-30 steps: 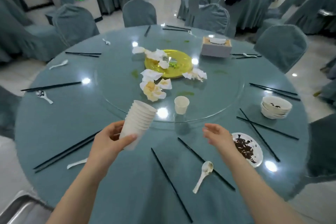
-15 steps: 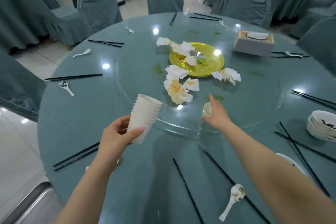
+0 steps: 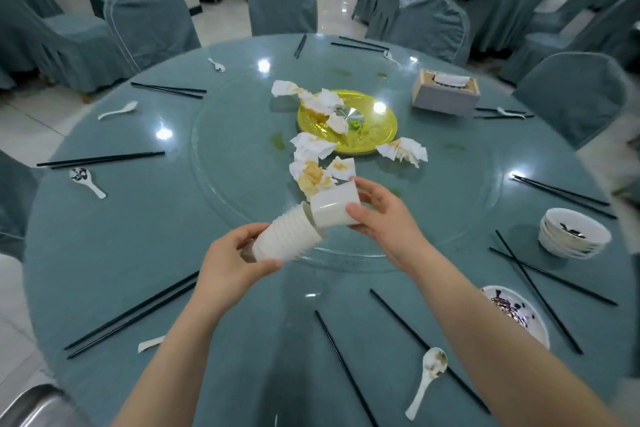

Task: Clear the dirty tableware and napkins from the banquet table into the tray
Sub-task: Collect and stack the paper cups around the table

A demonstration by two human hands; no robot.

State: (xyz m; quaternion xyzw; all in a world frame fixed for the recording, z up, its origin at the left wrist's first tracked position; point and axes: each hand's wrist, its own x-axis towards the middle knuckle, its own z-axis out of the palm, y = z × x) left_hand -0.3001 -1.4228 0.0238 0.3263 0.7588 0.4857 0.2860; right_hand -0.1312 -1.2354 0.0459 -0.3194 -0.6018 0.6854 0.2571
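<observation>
My left hand (image 3: pixel 230 262) grips a stack of white paper cups (image 3: pixel 285 236), tilted with its mouth up and to the right. My right hand (image 3: pixel 388 218) holds a single white paper cup (image 3: pixel 332 208) on its side, its base at the mouth of the stack. Both are above the near edge of the glass turntable (image 3: pixel 450 204). Soiled napkins (image 3: pixel 313 166) lie around a yellow plate (image 3: pixel 367 130) at the table's middle. A metal tray corner (image 3: pixel 27 407) shows at the bottom left.
Black chopsticks (image 3: pixel 131 314) and white spoons (image 3: pixel 427 380) lie around the round teal table (image 3: pixel 104 236). Stacked bowls (image 3: pixel 573 232) and a dirty plate (image 3: pixel 519 315) sit at the right. A tissue box (image 3: pixel 445 92) stands at the far right. Covered chairs (image 3: pixel 282 3) ring the table.
My right hand reached the lone cup on the turntable, picked it up and brought it to the mouth of the stack. My left hand tilted the stack toward it.
</observation>
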